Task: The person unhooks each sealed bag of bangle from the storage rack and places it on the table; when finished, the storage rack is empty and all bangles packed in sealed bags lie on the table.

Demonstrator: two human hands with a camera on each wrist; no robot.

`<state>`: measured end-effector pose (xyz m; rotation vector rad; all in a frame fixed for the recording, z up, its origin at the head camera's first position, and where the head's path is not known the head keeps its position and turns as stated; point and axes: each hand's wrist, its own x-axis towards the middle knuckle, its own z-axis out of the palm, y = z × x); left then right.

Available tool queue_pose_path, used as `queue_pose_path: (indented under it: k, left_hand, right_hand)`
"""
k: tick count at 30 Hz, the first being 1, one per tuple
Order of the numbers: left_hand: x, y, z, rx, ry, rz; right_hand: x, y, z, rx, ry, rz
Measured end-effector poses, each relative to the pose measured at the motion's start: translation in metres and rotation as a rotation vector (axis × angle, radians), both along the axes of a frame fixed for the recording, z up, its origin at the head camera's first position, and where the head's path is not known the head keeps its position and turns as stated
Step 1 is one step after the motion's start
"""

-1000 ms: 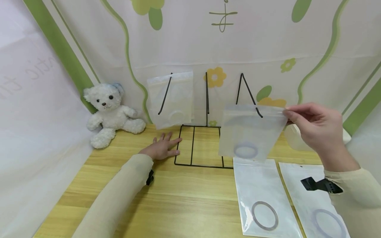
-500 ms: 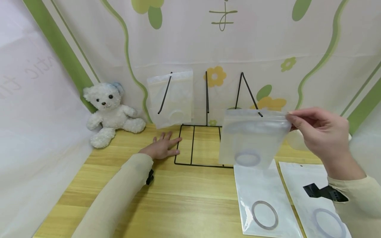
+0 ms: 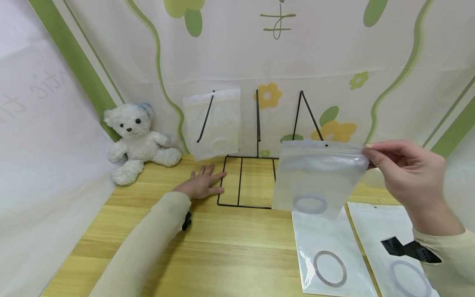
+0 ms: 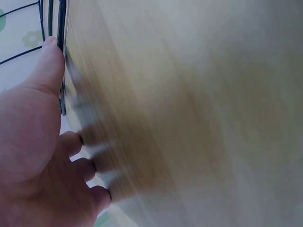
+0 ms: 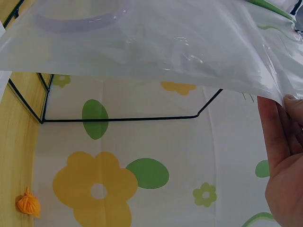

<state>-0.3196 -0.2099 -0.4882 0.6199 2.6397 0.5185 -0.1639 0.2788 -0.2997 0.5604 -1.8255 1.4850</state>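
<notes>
In the head view my right hand (image 3: 412,181) pinches the upper right corner of a translucent zip bag (image 3: 315,173) with a pale purple ring inside. The bag's top edge is level with the tip of the right hook (image 3: 311,115) of a black wire rack (image 3: 239,181); only a dark dot of the tip shows at its hole. The right wrist view shows the same bag (image 5: 156,47) across the top. My left hand (image 3: 200,184) lies with fingers spread on the wooden table, thumb and index finger at the side of the rack's base.
Zip bags (image 3: 213,123) hang on the rack's left hook; the middle hook (image 3: 258,115) is bare. Two flat bags with rings, one nearer (image 3: 326,231) and one farther right (image 3: 382,218), lie on the table. A white teddy bear (image 3: 135,140) sits at the back left.
My right hand has moved right and toward me, drawing the bag along the hook to its tip. Less of the hook shows in front of the bag. The left hand has stayed put.
</notes>
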Motion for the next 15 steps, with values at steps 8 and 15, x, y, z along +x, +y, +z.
queue_pose_path:
  k: [8, 15]
  left_hand:
    - [0.0, 0.002, -0.001, -0.006, -0.011, 0.01]
    - [0.007, 0.006, 0.012, -0.009, -0.018, 0.007]
  right_hand:
    - [0.005, -0.008, -0.001, -0.092, 0.068, 0.108]
    - [0.013, -0.025, -0.008, -0.122, 0.087, 0.217]
